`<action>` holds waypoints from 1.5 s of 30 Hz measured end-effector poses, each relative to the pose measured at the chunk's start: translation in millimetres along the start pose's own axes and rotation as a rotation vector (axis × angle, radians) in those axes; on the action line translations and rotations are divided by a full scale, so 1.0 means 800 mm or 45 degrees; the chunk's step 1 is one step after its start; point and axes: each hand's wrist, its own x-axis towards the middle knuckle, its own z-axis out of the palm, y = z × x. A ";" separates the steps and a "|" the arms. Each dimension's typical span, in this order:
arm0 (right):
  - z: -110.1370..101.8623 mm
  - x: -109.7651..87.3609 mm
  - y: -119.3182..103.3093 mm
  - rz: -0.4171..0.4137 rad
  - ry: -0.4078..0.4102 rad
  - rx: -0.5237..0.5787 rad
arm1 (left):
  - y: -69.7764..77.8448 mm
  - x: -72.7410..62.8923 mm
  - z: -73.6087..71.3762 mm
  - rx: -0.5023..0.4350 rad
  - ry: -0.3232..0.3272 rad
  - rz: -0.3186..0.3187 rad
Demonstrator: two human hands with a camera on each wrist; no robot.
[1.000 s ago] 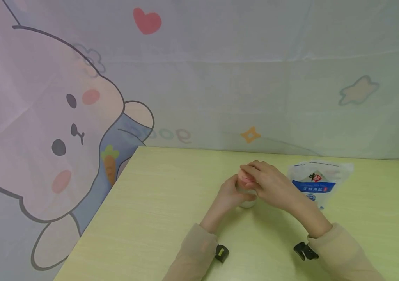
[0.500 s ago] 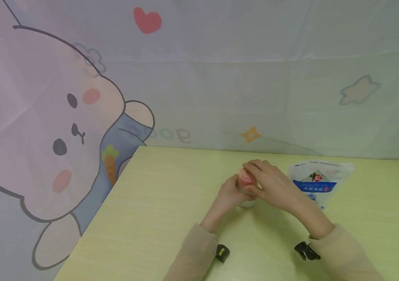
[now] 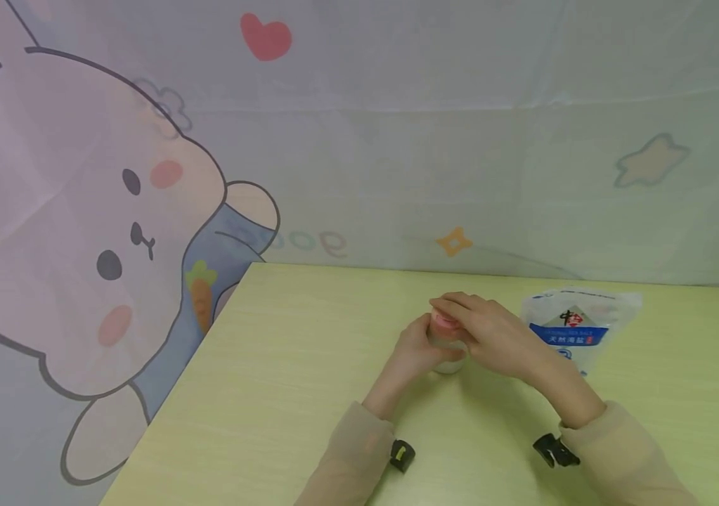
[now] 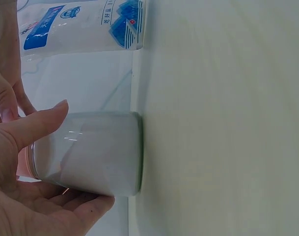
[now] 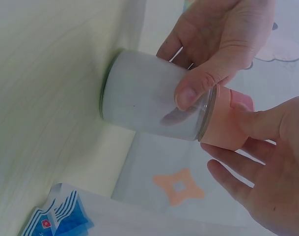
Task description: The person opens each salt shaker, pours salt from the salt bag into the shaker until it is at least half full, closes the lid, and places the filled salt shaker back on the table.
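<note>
A clear jar filled with white contents stands upright on the table, topped by a pink lid. My left hand grips the jar's upper body, thumb on one side and fingers round the other, as the left wrist view also shows on the jar. From above and the right, my right hand holds the lid between thumb and fingers. The lid sits on the jar's mouth. To the right of my right hand stands a white and blue bag of sea salt, its lower part partly hidden by that hand's wrist.
The pale yellow table runs back to a hanging cloth printed with a cartoon rabbit. Black wrist straps show at both beige sleeves.
My right hand's fingers shift over the lid, drawing back a little and then reaching across it again. The left hand keeps its grip on the jar, which stays in place.
</note>
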 end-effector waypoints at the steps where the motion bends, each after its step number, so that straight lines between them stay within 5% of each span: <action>1: 0.000 0.000 0.000 -0.002 0.003 -0.003 | 0.000 0.000 0.000 0.000 0.000 -0.003; 22: 0.010 0.002 -0.003 0.022 0.128 -0.052 | 0.002 -0.001 -0.001 0.016 0.004 0.022; 36: 0.007 -0.003 -0.004 0.030 -0.023 0.012 | 0.001 -0.003 -0.002 0.014 -0.018 0.042; 45: 0.008 -0.001 -0.005 0.030 0.005 -0.009 | 0.001 -0.003 -0.001 0.001 -0.007 0.035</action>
